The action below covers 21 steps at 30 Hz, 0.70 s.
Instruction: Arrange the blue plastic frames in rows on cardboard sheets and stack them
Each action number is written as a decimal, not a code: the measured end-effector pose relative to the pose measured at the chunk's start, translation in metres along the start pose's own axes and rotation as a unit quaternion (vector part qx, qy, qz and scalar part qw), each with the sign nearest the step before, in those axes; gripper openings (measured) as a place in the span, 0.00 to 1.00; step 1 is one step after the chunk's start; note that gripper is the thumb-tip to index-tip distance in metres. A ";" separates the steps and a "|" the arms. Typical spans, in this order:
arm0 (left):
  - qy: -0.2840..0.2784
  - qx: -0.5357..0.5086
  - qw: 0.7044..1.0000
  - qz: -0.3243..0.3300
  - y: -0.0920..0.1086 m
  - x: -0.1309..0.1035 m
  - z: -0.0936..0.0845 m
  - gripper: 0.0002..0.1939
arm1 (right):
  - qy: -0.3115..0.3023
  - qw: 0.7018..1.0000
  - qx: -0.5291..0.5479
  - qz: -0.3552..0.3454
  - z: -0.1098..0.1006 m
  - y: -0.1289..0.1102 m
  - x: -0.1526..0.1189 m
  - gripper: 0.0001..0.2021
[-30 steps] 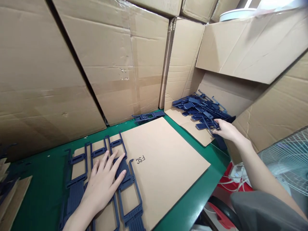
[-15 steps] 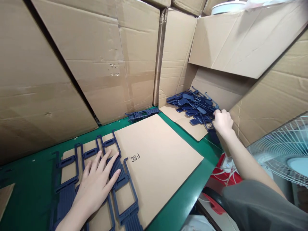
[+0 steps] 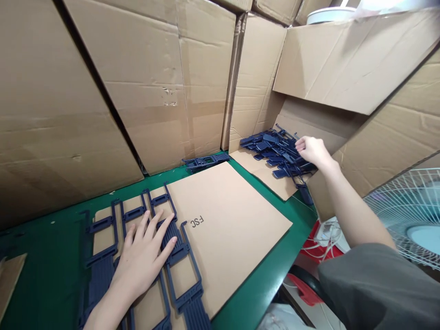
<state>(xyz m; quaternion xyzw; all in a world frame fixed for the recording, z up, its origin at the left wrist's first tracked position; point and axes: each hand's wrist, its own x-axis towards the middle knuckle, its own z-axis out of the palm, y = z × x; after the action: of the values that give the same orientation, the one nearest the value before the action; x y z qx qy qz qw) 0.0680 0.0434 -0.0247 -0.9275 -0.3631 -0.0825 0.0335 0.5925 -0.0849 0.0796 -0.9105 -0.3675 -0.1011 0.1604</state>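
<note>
Fingers, left hand (image 3: pixel 141 261): spread apart, palm down in the lower left of the frame, laid across the frame row.
Fingers, right hand (image 3: pixel 313 150): bent and close together, right of centre; whether they pinch a piece or touch the pile cannot be told.
Brown board (image 3: pixel 12 279): one piece, lower left edge of the frame, partly cut off.
Large cartons (image 3: pixel 147 91): brown, taped, standing side by side across the upper left.
Frame row (image 3: pixel 178 253): dark blue plastic frames with hooked ends and ribbed panels, side by side, lower left; partly hidden by the left hand.
Small blue stack (image 3: pixel 206 162): similar dark blue parts, at centre, against the foot of the cartons.
Cardboard sheet (image 3: pixel 233 233): flat, lower centre, marked FSC upside down; its left part lies under the frame row.
Table (image 3: pixel 263 288): green, showing around the sheet.
Blue pile (image 3: pixel 275 156): dark blue frames heaped in disorder, right of centre, just by the right fingertips.
Open carton (image 3: pixel 319 59): upper right, its mouth facing the sheet, the pile inside.
Sleeve (image 3: pixel 371 284): grey, lower right, on the right arm.
Fan (image 3: pixel 409 215): white wire guard, right edge of the frame.
</note>
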 end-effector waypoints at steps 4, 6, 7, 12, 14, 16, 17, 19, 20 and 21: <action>-0.004 -0.003 1.000 0.003 0.000 0.000 0.001 0.29 | 0.045 0.997 0.059 -0.017 -0.031 -0.010 0.004 0.18; -0.002 -0.002 1.000 0.002 0.000 0.000 0.001 0.29 | 0.049 0.996 0.068 -0.010 -0.044 -0.012 0.003 0.17; -0.002 -0.001 1.000 0.002 0.000 0.001 0.001 0.29 | 0.041 0.997 0.072 -0.007 -0.050 -0.012 0.002 0.17; -0.006 0.006 1.000 0.006 0.000 0.001 0.001 0.29 | -0.094 0.993 0.075 0.011 -0.053 -0.013 0.012 0.15; -0.008 0.010 1.000 0.003 0.000 0.001 0.000 0.30 | -0.139 0.988 0.066 0.021 -0.039 -0.011 0.020 0.14; -0.011 0.011 1.000 0.001 0.000 0.000 0.000 0.30 | -0.144 0.988 0.049 0.030 -0.018 -0.006 0.026 0.13; -0.013 0.012 1.000 0.001 0.000 0.000 -0.001 0.30 | -0.133 0.990 0.038 0.036 -0.007 -0.003 0.026 0.12; -0.020 0.011 1.000 0.000 0.000 0.000 -0.002 0.29 | -0.101 0.994 0.017 0.049 0.016 0.007 0.022 0.15; -0.023 0.010 1.000 0.000 0.001 0.000 -0.003 0.29 | -0.090 0.994 0.010 0.058 0.026 0.012 0.018 0.17; -0.025 0.010 1.000 -0.001 0.001 0.000 -0.003 0.29 | -0.085 0.994 0.005 0.069 0.036 0.017 0.012 0.21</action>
<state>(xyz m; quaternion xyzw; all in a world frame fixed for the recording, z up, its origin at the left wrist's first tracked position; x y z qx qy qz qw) 0.0681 0.0423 -0.0219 -0.9284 -0.3657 -0.0560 0.0340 0.6154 -0.0763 0.0462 -0.9382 -0.3167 -0.0106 0.1395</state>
